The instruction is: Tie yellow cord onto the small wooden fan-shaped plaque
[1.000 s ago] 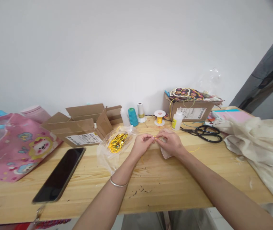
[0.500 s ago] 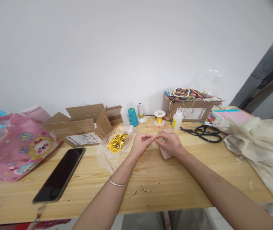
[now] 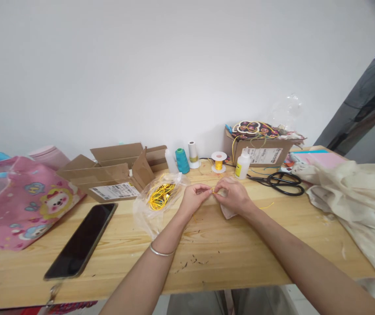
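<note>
Between the fingertips of both hands runs a short bit of yellow cord (image 3: 213, 191). My left hand (image 3: 194, 197) pinches it from the left, and my right hand (image 3: 232, 196) pinches it from the right, the fingertips almost meeting. Under my right hand lies a small pale cloth piece (image 3: 227, 213), mostly covered by the hand. A loose yellow cord end (image 3: 267, 206) shows beyond my right wrist. Left of my hands, a bundle of yellow cord (image 3: 161, 196) sits in a clear plastic bag (image 3: 144, 214).
Behind stand a teal thread cone (image 3: 182, 161), a white spool (image 3: 193, 154), a yellow thread spool (image 3: 218, 162) and a small bottle (image 3: 242, 166). Black scissors (image 3: 284, 183) and cream fabric (image 3: 355, 192) lie right; a phone (image 3: 81, 240), an open carton (image 3: 108, 175) and a pink bag (image 3: 39, 201) left.
My hands stay in nearly the same place, with only a slight shift of the fingertips on the yellow cord. Everything else is still.
</note>
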The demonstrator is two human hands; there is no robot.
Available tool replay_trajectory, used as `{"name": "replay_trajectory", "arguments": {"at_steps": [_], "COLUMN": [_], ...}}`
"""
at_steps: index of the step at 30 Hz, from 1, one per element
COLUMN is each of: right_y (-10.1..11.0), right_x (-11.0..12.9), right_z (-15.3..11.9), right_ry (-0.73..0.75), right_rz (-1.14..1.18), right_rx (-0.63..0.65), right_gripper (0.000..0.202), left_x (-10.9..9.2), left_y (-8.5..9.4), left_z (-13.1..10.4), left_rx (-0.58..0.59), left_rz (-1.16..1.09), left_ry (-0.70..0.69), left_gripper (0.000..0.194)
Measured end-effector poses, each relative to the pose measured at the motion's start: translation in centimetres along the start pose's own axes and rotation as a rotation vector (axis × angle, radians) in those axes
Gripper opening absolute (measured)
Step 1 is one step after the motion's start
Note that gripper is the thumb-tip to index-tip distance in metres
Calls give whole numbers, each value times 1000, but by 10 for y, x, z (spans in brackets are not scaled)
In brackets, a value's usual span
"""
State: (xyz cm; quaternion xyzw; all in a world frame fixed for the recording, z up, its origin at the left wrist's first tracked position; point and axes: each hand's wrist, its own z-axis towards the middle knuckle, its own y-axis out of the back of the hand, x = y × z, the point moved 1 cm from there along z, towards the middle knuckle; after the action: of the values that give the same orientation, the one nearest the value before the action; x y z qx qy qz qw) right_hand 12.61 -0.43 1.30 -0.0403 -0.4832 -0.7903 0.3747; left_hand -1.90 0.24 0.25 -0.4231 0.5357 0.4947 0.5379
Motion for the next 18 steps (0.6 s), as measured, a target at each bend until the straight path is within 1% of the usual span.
{"name": "replay_trajectory", "arguments": {"at_steps": [3, 5, 11, 18], "right_y": [0, 0, 0, -1], "right_x": [0, 0, 0, -1], "right_z": [0, 0, 1, 0], "right_ry": [-11, -17, -6, 21], "right_rz": [10, 13, 19, 27], "right_rx": [2, 6, 6, 12], "right_gripper": [2, 3, 5, 7], "left_x": [3, 5, 6, 0], "left_y": [1, 2, 2, 1], "left_z": [2, 3, 2, -1], "left_rx": [5, 8, 11, -39], "left_rz": [79, 100, 2, -83], "left_ry": [-71, -82, -40, 31], "left_gripper": [18, 18, 18, 18]}}
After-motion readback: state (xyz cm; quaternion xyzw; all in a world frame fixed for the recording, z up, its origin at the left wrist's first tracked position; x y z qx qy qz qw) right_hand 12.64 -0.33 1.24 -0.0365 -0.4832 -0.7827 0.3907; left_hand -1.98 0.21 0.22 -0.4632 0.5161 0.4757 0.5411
